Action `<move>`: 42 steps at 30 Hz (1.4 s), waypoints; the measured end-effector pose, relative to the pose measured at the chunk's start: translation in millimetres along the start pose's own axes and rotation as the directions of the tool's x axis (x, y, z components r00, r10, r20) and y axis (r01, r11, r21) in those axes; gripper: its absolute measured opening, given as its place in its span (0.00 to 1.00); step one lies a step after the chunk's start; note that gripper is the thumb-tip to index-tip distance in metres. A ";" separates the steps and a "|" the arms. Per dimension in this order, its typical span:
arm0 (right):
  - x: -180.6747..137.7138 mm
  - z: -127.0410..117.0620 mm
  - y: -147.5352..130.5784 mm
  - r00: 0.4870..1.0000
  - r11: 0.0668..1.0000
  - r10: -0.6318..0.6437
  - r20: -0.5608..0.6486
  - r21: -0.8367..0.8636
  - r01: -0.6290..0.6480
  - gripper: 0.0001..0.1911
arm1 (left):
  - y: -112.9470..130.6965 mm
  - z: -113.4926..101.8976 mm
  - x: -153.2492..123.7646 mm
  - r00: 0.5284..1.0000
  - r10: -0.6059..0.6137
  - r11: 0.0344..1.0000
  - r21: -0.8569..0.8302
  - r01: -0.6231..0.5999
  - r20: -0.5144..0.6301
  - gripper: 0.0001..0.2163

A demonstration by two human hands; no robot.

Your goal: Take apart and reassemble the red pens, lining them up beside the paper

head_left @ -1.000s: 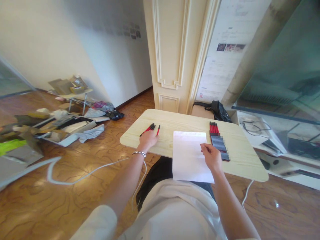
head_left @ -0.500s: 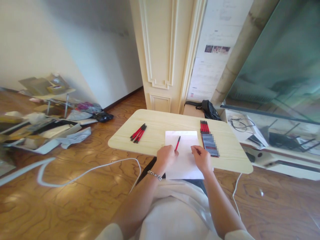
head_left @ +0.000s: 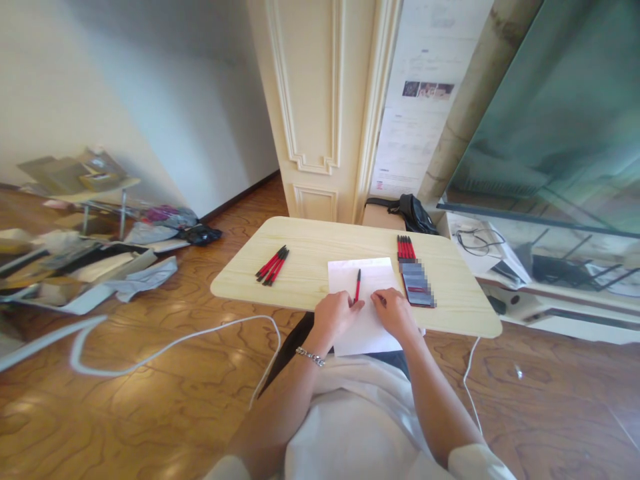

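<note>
My left hand rests over the left side of the white paper. Between its thumb and fingers is the lower end of a red pen, its black end pointing away from me. Just to the right, my right hand has its fingers curled and pinched together over the sheet; whatever may be inside them is hidden. Left of the paper lies a small bunch of red and black pens. Several more such pens lie side by side above a dark, blurred-out phone-like rectangle.
The pale wooden table has rounded corners. Behind it stand a cream panel and a black bag. A white cable crosses the floor on the left, near a box of clutter. Cables lie on a white cabinet.
My right hand has moved left, closer to the pen and my left hand. The pen stands slightly straighter. The whole view has shifted a little.
</note>
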State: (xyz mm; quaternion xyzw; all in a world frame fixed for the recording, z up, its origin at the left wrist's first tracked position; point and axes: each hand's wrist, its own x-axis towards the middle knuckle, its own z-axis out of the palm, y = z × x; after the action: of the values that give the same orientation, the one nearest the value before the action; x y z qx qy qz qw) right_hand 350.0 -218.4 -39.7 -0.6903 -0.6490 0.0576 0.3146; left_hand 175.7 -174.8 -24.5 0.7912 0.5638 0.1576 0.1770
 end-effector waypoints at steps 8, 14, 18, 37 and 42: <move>17.9 -6.6 -14.3 0.991 0.994 0.108 0.076 -0.029 -0.107 0.16 | -29.2 -6.2 -20.0 0.984 0.024 0.944 -0.320 -0.080 -0.174 0.16; 57.9 3.9 -34.1 0.938 0.957 0.260 0.229 -0.192 -0.218 0.22 | -31.8 -2.7 -24.4 0.978 0.004 0.912 -0.401 -0.088 -0.207 0.15; 80.1 18.8 -38.9 0.894 0.909 0.363 0.262 -0.310 -0.278 0.28 | -30.0 -4.6 -23.5 0.978 0.001 0.902 -0.422 -0.091 -0.210 0.14; 26.2 7.0 -39.1 0.961 0.513 0.077 0.267 0.815 -0.267 0.20 | 7.9 8.6 -15.2 0.992 0.125 0.459 -0.888 -0.031 0.030 0.18; 21.2 4.3 -46.6 0.959 0.352 0.169 0.229 0.894 -0.276 0.18 | 18.2 18.6 -13.4 0.991 0.070 0.215 -0.972 0.093 0.110 0.16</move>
State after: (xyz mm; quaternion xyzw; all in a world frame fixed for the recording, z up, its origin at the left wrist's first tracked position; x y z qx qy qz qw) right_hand 311.1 -199.0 -12.4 -0.4779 -0.4224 0.4819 0.6008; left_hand 195.0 -194.9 -33.3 0.5097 0.3337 0.4229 0.6709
